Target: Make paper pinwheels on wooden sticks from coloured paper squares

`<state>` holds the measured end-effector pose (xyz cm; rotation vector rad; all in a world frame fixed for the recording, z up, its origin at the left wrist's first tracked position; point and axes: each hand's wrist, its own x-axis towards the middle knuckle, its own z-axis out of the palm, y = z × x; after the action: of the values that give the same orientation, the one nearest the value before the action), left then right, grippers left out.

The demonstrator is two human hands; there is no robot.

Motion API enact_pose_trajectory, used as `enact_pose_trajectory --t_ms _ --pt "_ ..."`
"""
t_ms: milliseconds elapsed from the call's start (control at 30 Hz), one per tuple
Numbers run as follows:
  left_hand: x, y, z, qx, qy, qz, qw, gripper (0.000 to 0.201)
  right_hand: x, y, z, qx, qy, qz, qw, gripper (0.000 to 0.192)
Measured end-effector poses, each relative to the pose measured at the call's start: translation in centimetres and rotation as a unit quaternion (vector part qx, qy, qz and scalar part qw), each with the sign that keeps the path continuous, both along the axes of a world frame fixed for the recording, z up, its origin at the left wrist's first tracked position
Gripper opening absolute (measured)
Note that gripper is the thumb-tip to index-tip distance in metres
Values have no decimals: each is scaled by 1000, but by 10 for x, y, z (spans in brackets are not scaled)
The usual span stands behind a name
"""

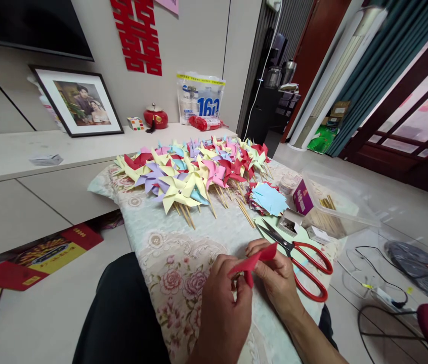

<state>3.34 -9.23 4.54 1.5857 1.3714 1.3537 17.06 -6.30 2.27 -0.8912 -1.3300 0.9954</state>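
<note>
One bright red paper piece [255, 260], curled along its edges and with a short flap bent downward, is held near the scissors [290, 246], to their left. Its left end is pinched by the left hand [228, 293], its right end by the right hand [279, 275]; thumbs and fingers are clamped on the paper. Its long axis is slanted, the right end being pointed upward, toward the scissors.

Scissors [288, 246] on tablecloth [191, 242] — pinwheels [179, 191] behind, leftward; paper stack [269, 198] behind; box [352, 218] behind, rightward, sticks [327, 203] inside. Paper piece [254, 260] — left, held.
</note>
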Motion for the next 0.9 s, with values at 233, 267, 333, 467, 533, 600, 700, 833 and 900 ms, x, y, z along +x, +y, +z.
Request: enact_pose_trajectory --t_ms 233,267,333,467,533,600,700,833,900 --pt "-9 7 -14 -184 -207 -82 958 19 -8 6 0 -79 -41 -15 996 19" --pt "-10 9 -16 -205 -223 -77 950 20 -9 7 2 -78 -43 -12 996 20" --pt "-13 16 -18 -239 -273 -59 930 22 -7 9 6 -79 -46 10 996 21" --pt "-16 36 -8 -270 -348 -51 897 26 12 27 19 -90 -56 10 994 41" --pt "-12 49 1 -271 -377 -52 884 25 23 41 28 -87 -67 -17 994 45" --pt "-4 63 8 -268 -395 -48 877 26 30 55 34 -72 -92 -31 993 44" --pt "14 81 9 -252 -408 -46 876 28 33 68 35 -36 -130 -64 989 43" --pt "33 92 -5 -245 -456 -24 856 31 29 70 18 -15 -163 -130 978 46" --pt "36 92 -13 -247 -476 -9 844 32 28 69 11 -6 -186 -147 971 46"
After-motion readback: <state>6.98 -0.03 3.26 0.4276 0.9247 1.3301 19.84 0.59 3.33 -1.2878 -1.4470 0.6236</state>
